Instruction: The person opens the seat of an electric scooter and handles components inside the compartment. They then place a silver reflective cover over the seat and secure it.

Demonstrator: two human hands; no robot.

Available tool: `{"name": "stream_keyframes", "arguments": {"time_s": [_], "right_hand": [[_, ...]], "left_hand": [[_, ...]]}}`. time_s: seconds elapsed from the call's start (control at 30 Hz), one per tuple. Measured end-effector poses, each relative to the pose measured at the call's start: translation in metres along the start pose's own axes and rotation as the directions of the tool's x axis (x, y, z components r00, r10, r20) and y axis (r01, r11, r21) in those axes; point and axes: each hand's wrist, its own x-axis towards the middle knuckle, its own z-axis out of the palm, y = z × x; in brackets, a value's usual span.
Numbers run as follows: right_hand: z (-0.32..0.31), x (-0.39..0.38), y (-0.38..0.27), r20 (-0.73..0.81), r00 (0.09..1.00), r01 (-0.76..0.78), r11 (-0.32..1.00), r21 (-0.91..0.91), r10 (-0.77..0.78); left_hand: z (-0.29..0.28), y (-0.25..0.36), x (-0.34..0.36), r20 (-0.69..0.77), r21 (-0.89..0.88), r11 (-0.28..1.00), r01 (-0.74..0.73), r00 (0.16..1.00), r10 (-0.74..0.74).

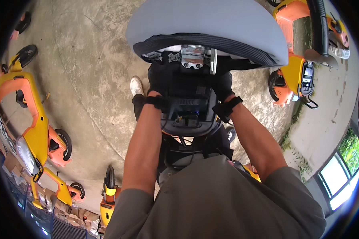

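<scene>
In front of me a grey seat (207, 24) is raised, its underside edged with black gathered fabric. A worn metal hinge bracket (192, 56) shows under its near edge, with a light metal bar (213, 61) beside it. Below that lies the black body of the scooter (191, 129), with a black box-like part (189, 85) in its middle. My left hand (158, 79), in a black glove, is at the left side of that box. On its right side is my right hand (222, 84), gloved the same way. Dark shadow under the seat hides the fingers of both hands.
Yellow and orange scooters stand at the left, among them a large frame (38, 119); another yellow scooter (293, 75) is at the upper right. Cardboard scraps (77, 217) lie at the lower left. A concrete ledge (331, 103) and a window (339, 179) are on the right.
</scene>
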Motion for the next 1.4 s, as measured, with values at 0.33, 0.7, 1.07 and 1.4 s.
{"name": "stream_keyframes", "arguments": {"time_s": [0.33, 0.7, 1.07, 1.4], "right_hand": [[-0.028, -0.049, 0.029, 0.218, 0.975, -0.055, 0.923, 0.381, -0.032], [-0.018, -0.003, -0.042, -0.040, 0.951, -0.216, 0.751, 0.624, 0.307], [-0.019, -0.005, 0.019, 0.109, 0.993, -0.044, 0.997, 0.067, 0.037], [-0.026, -0.019, -0.068, -0.035, 0.942, 0.333, 0.943, -0.024, -0.334]], "left_hand": [[-0.054, 0.005, -0.022, 0.075, -0.350, 0.933, 0.083, 0.995, -0.060], [-0.063, 0.026, -0.052, 0.383, -0.541, 0.752, 0.377, 0.906, -0.178], [-0.054, 0.000, -0.078, 0.276, -0.556, 0.795, 0.243, 0.956, -0.100], [-0.042, 0.016, -0.088, 0.455, -0.869, 0.136, 0.477, 0.875, -0.164]]}}
